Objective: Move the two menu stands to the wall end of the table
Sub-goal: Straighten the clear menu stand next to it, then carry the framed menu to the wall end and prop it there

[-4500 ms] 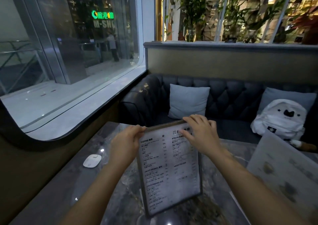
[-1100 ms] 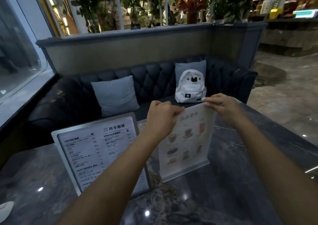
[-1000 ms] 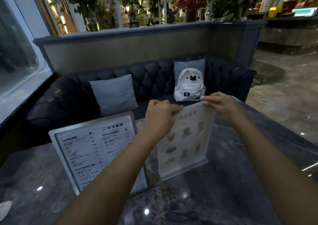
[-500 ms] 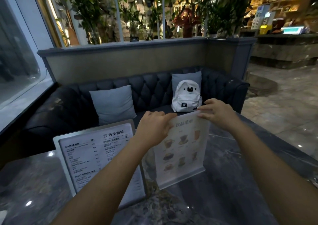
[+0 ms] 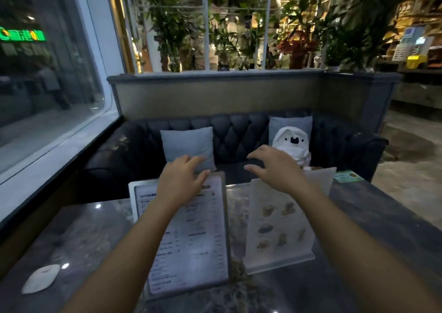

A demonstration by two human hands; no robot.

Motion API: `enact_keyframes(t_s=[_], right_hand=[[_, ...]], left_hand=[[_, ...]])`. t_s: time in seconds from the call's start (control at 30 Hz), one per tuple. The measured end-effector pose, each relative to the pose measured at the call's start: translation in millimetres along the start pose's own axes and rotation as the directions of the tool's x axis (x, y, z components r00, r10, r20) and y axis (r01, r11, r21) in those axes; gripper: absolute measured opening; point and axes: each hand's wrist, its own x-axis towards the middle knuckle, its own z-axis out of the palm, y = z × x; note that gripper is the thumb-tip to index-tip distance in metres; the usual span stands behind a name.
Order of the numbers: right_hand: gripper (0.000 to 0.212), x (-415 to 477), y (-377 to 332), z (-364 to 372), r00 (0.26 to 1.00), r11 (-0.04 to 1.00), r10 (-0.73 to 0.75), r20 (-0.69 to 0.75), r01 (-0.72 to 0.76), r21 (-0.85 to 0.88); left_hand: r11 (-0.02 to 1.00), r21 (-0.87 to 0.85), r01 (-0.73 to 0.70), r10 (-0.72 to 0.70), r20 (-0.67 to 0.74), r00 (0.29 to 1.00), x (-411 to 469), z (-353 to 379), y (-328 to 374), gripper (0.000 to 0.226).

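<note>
Two menu stands rest upright on the dark marble table [image 5: 358, 241]. The metal-framed text menu stand [image 5: 191, 238] is on the left, toward the window. The clear acrylic picture menu stand [image 5: 279, 226] stands just to its right, a small gap between them. My left hand [image 5: 181, 176] hovers over the top edge of the text menu, fingers spread, holding nothing. My right hand [image 5: 275, 166] hovers above the top of the picture menu, fingers apart, not gripping it.
A white oval disc [image 5: 40, 281] lies on the table near the window at the left. A green card [image 5: 346, 177] lies at the far right table edge. Behind the table is a dark tufted sofa [image 5: 239, 133] with two grey cushions and a white backpack [image 5: 291, 147].
Both hands have let go of the picture menu stand's top edge and lifted off with fingers spread. The picture menu stands beside the text menu. The view has swung left toward the window.
</note>
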Motion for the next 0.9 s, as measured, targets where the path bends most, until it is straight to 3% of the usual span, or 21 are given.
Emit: enact_keyframes(t_s=[0.2,0.43,0.53,0.67,0.77,0.9], right_hand=[[0.033,30.1,-41.4,41.2,0.996,0.994,0.002,0.088,0.008,-0.113],[0.024,40.2,-53.4,74.9,0.972,0.981,0.166,0.168,-0.145,-0.126],[0.025,38.5,-53.6,81.3,0.967,0.971,0.239,0.089,-0.24,0.001],[0.034,27.0,-56.4,95.0,0.91,0.872,0.413,-0.015,-0.391,0.295],[0.038,12.1,-52.9,111.7,0.859,0.776,0.512,-0.002,-0.461,0.429],[0.025,-11.3,-49.0,134.5,0.817,0.627,0.575,0.052,-0.48,0.614]], left_hand=[[0.978,0.134,0.16,-0.161,-0.001,0.987,-19.9,-19.9,-55.5,0.032],[0.947,0.142,0.289,-0.295,0.021,0.955,-37.4,-29.6,-100.1,0.031],[0.91,-0.04,0.413,-0.413,0.01,0.911,-41.7,-29.8,-108.8,0.045],[0.735,-0.353,0.579,-0.581,0.112,0.806,-51.4,-25.0,-119.4,0.058],[0.605,-0.505,0.616,-0.628,0.174,0.759,-66.0,-19.0,-122.6,0.047],[0.506,-0.648,0.57,-0.605,0.204,0.769,-86.9,-13.3,-124.7,0.019]])
